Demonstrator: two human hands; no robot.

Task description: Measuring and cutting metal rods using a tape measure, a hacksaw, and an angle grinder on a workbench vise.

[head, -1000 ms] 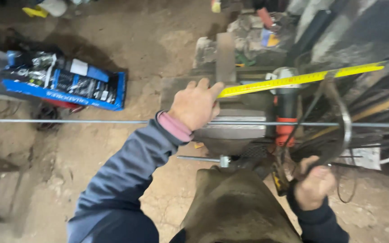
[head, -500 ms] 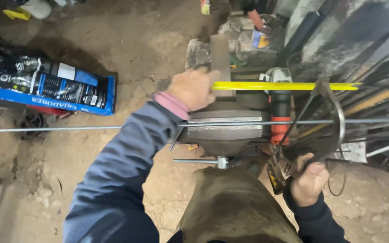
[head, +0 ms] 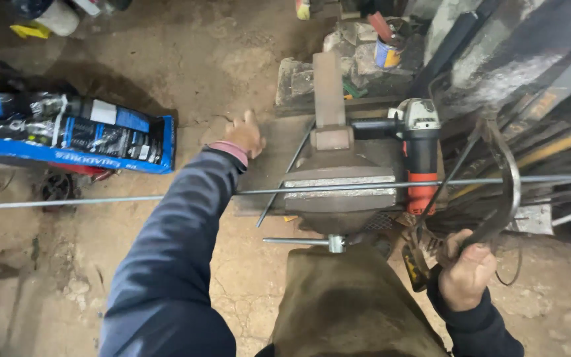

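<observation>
Head view, looking down at a bench vise on a workshop floor. The dirt floor (head: pixel 186 59) is cracked and uneven, and fills the left and lower parts of the view. At upper right stands a stack of metal bars and profiles (head: pixel 530 73). A long thin steel rod (head: pixel 100 200) crosses the whole view; its long axis runs left to right, almost level, rising slightly toward the right, and it passes through the bench vise (head: pixel 340 192) at centre, lying across the top of the jaws. The vise screw handle (head: pixel 299 241) points left, below the jaws. A blue carton of cartridges (head: pixel 80 135) lies on the floor at left, well apart from the vise. An angle grinder (head: pixel 421 152) with an orange and grey body lies just right of the vise, its long axis running top to bottom.

The left hand (head: pixel 244 134) reaches forward to the metal plate (head: pixel 279 158) left of the vise; the fingers are loosely curled and the hand rests on the plate edge, apart from the rod. Whether it holds anything cannot be told. The right hand (head: pixel 467 274) is closed in a fist around the lower end of a hacksaw frame (head: pixel 500 192), whose arch rises from the hand up across the rod at right. A paint tin (head: pixel 388 51) stands among rubble behind the vise.
</observation>
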